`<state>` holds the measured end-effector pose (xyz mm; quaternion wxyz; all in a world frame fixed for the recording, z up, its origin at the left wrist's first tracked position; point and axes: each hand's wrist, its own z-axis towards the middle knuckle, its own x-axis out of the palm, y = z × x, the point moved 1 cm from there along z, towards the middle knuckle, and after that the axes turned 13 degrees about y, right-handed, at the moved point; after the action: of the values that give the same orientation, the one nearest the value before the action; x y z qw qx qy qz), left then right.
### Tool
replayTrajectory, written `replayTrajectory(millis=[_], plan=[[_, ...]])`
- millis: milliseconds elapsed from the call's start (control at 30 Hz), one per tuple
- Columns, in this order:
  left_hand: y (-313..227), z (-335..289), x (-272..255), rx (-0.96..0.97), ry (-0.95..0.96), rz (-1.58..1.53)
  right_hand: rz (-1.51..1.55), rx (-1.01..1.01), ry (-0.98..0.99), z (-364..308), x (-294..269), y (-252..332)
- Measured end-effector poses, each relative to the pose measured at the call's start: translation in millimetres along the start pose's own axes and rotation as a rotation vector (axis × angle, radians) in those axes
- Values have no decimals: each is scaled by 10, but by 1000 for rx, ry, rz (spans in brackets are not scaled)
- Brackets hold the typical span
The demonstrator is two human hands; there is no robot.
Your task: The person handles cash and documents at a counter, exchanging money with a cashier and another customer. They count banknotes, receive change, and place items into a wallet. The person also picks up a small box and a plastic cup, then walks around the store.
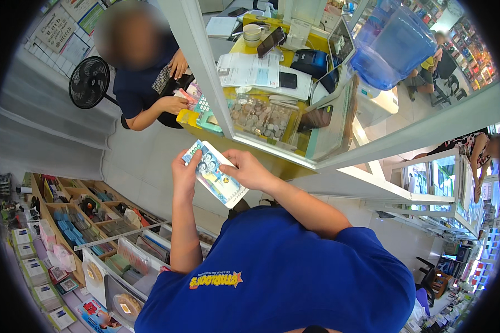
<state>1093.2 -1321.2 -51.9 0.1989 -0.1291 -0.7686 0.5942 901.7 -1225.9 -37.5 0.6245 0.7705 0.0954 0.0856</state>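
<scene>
Between my two hands, in front of my blue shirt, I hold a blue and white banknote [211, 172] at a slant. A plain white sheet or card lies flat against it and shows along its edge. My left hand [184, 173] grips the upper left end, thumb on the note's face. My right hand [244, 169] pinches its right edge with thumb and fingers. Whether more notes lie under the top one is hidden.
Beyond a white-framed glass partition, a yellow counter bears a bag of coins [258, 115], papers [250, 69] and a dark phone [288, 80]. At the left, a person in dark blue handles banknotes near a calculator [204, 104]. Divided bins [103, 208] stand lower left.
</scene>
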Motion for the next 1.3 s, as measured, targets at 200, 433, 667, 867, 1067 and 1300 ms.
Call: replayTrajectory(millis=[200,433,667,867,1067,1300], plan=[[-37,11,38,43,22,-23,28,0,11,-30,-21,46],[-53,7,41,53,49,-47,-11,-15,-4,-11,-26,48],[-46,-7,50,50,43,-56,-20,-60,-24,-14,-10,38],[-7,17,51,43,33,-59,-39,-55,-36,-52,-30,60],[1,6,62,52,32,-56,45,-56,-26,-73,-16,62],[-25,-19,88,33,22,-69,13,-27,0,-101,-32,88]])
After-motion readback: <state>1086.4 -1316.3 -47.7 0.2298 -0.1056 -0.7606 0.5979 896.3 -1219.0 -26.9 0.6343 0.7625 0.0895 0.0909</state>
